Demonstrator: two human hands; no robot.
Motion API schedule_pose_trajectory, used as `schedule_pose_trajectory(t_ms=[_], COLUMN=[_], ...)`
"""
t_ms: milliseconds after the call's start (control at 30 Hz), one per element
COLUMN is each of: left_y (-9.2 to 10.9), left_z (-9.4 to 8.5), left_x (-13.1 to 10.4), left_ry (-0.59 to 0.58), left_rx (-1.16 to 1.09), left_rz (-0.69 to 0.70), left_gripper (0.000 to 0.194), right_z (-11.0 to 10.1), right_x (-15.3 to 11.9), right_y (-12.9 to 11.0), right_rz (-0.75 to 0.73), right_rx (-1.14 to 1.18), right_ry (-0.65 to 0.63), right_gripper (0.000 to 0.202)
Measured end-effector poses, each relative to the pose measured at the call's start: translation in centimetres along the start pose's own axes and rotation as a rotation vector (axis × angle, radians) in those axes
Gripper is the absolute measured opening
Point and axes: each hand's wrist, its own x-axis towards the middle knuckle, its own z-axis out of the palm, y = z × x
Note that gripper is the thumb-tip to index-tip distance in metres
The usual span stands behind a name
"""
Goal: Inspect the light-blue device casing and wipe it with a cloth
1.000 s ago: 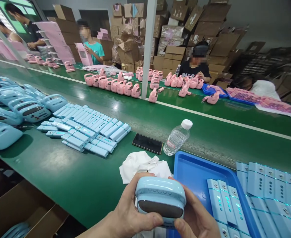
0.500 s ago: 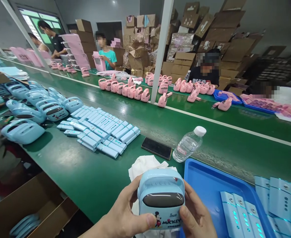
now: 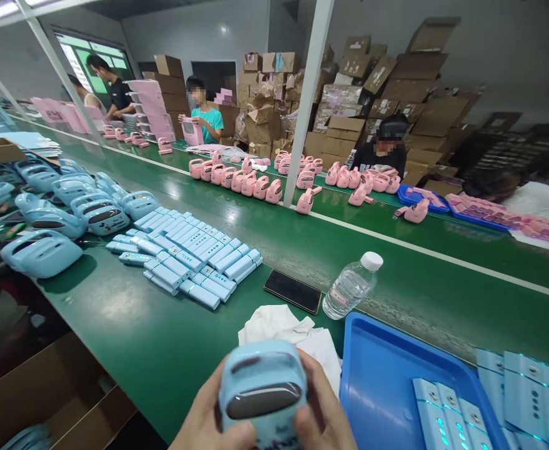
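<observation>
Both of my hands hold one light-blue device (image 3: pixel 261 390) with a dark oval window, low at the bottom middle. My left hand (image 3: pixel 203 419) grips its left side with the thumb below the window. My right hand (image 3: pixel 323 409) grips its right side. A white cloth (image 3: pixel 283 328) lies on the green belt (image 3: pixel 162 350) just beyond the device. To the right stands a blue tray (image 3: pixel 377 369) holding light-blue panels (image 3: pixel 447 415) with small lit dots.
A black phone (image 3: pixel 293 291) and a plastic water bottle (image 3: pixel 351 286) lie past the cloth. Rows of blue panels (image 3: pixel 190 250) and blue devices (image 3: pixel 63 212) fill the left. Pink devices (image 3: pixel 255 184) line the far side, where other people work. A white post (image 3: pixel 309 100) rises mid-belt. Cardboard boxes (image 3: pixel 49 400) sit below left.
The blue device has shifted left and lower in my hands, and its printed front has dropped toward the frame edge. The view has tilted up slightly.
</observation>
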Motion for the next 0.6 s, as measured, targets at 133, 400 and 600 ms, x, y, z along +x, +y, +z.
schedule_pose_trajectory(t_ms=[133, 400, 600], left_y=[1.2, 2.0, 1.5], left_z=[-1.6, 0.5, 0.8], left_x=[-0.4, 1.2, 1.6], left_ry=[0.435, 0.533, 0.506], left_rx=[-0.03, -0.17, -0.159], left_rz=[-0.06, 0.075, 0.158], left_gripper=[0.081, 0.059, 0.06], right_z=[-3.1, 1.2, -2.3], right_x=[3.8, 10.2, 9.1], right_y=[-0.5, 2.1, -0.8], right_rz=[-0.078, -0.312, -0.195], right_rx=[-0.621, -0.967, -0.775], right_ry=[0.101, -0.095, 0.194], right_gripper=[0.051, 0.043, 0.055])
